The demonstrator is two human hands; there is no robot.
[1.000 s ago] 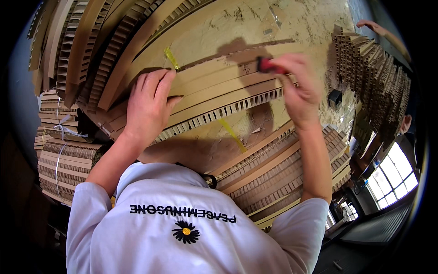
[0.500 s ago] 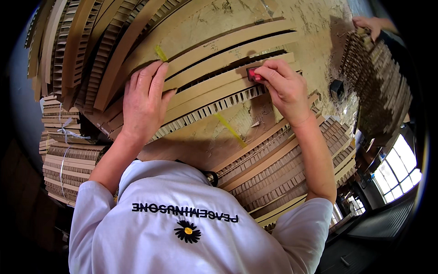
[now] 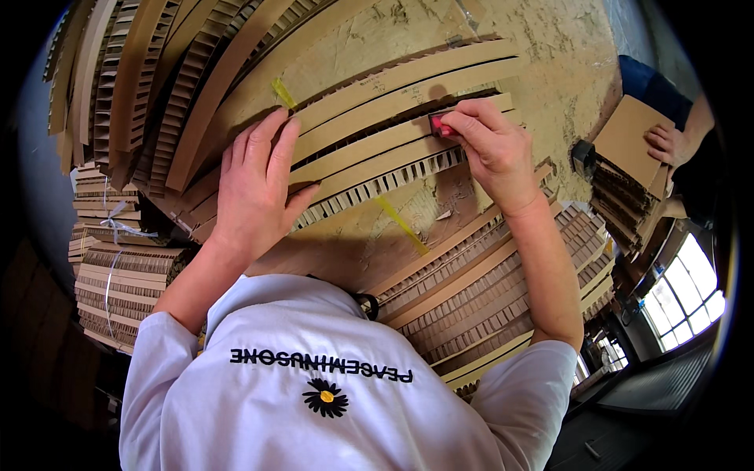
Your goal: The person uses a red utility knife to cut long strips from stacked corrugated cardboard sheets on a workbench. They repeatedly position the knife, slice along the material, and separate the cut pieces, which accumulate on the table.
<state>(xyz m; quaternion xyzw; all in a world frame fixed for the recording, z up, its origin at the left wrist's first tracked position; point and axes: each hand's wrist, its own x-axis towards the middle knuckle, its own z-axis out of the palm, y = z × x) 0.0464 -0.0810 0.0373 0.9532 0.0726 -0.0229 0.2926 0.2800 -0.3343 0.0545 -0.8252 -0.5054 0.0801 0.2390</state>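
Right hand (image 3: 496, 157) pinches a small red-and-black block (image 3: 438, 125) at the cardboard strips (image 3: 365, 151), contact hard to judge! They stretch near-left to far-right, spanning both hands: left hand (image 3: 253, 180), thumb spread wide, covers their left ends; the block sits toward their right.

The left hand (image 3: 255, 177) partly covers the cardboard strips (image 3: 345, 125); the red-handled stamp's (image 3: 437, 123) face (touching or not, unclear) is hidden. By the worktable's (image 3: 554, 74) right edge, a co-worker (image 3: 697, 127) is cut off.
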